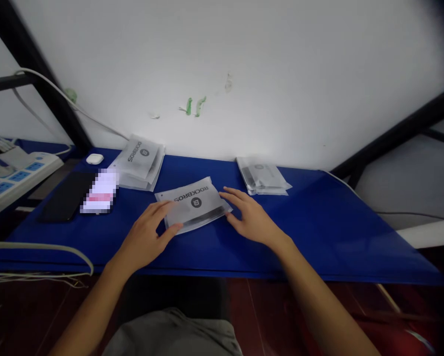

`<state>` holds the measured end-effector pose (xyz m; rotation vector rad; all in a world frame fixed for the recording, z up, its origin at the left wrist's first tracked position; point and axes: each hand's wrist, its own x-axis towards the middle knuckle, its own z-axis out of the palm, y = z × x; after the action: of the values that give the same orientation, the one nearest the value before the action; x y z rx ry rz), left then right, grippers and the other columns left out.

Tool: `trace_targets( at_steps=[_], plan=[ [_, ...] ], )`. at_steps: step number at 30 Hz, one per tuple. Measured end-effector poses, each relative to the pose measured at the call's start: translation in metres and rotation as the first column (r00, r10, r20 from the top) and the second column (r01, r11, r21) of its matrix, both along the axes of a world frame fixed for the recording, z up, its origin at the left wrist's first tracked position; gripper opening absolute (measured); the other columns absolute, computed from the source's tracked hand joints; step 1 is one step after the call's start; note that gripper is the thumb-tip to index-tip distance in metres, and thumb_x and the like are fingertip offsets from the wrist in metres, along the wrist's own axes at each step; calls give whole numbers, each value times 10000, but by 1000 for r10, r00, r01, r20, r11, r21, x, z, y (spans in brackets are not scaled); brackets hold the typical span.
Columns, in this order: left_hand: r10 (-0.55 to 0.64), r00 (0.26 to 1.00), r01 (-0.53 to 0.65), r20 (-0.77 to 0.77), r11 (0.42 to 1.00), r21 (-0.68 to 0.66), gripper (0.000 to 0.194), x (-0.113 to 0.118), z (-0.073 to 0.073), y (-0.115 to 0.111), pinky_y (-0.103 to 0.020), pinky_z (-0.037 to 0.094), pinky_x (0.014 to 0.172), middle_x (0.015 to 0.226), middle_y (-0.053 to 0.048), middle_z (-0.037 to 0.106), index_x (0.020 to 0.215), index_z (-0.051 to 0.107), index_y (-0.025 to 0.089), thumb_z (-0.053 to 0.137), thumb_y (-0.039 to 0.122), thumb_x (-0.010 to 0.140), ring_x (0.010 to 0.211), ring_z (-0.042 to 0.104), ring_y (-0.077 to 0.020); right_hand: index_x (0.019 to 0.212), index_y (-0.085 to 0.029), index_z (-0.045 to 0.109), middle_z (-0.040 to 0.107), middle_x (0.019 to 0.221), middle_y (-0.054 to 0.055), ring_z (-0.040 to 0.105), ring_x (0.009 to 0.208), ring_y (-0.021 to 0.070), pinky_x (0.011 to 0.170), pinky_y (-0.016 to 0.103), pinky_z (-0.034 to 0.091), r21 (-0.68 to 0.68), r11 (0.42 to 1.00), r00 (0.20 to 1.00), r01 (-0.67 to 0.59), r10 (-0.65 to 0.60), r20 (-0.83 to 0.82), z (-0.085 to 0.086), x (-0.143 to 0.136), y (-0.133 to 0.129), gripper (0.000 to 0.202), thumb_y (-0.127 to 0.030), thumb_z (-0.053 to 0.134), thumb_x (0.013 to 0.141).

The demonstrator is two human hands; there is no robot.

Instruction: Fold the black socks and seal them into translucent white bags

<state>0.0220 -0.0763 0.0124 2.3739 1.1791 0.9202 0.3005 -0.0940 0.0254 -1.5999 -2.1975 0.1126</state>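
A frosted plastic pouch (186, 210) printed ROCKBROS lies on the blue tabletop in front of me, a dark strip showing through its lower edge. My left hand (147, 235) rests at the pouch's left end, thumb and fingers apart, fingertips over its edge. At the opposite end my right hand (249, 215) has its fingers spread, the tips at or just beside the pouch's right edge. Neither hand is closed around it. Behind to the left sits a pile of similar pouches (138, 158); another stack of pouches (262, 177) lies behind to the right, by the wall.
Left of the pouches are a lit phone (100, 193), a black flat device (66, 198) and a white earbud case (94, 158). A power strip (21, 178) with plugged cables stands at the far left. Black frame posts (51, 94) flank the blue table (318, 227).
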Motion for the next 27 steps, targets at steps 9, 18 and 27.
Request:
trace_targets(
  at_steps=[9, 18, 27],
  plan=[
    [42, 951, -83, -306, 989, -123, 628, 38, -20, 28, -528, 221, 1138, 1556, -148, 230, 1445, 311, 161, 394, 506, 926, 1442, 149, -315, 1439, -157, 379, 306, 1525, 150, 268, 1413, 288, 1132, 516, 276, -56, 998, 998, -32, 29, -51, -28, -39, 33, 592, -482, 385, 945],
    [51, 947, -81, -317, 993, -81, 648, 35, -42, 30, -574, 217, 1118, 1557, -156, 214, 1475, 261, 182, 345, 532, 936, 1437, 156, -331, 1446, -175, 367, 284, 1536, 135, 225, 1429, 279, 1124, 515, 293, -21, 1000, 1000, -11, 11, -17, -44, -42, 31, 564, -449, 386, 953],
    [54, 948, -93, -314, 989, -111, 633, 35, -37, 27, -555, 218, 1125, 1560, -139, 216, 1473, 268, 187, 334, 520, 939, 1439, 160, -315, 1429, -181, 393, 317, 1525, 132, 261, 1417, 275, 1108, 507, 314, -9, 1000, 999, -3, 3, -34, -43, -42, 31, 542, -439, 395, 953]
  ],
)
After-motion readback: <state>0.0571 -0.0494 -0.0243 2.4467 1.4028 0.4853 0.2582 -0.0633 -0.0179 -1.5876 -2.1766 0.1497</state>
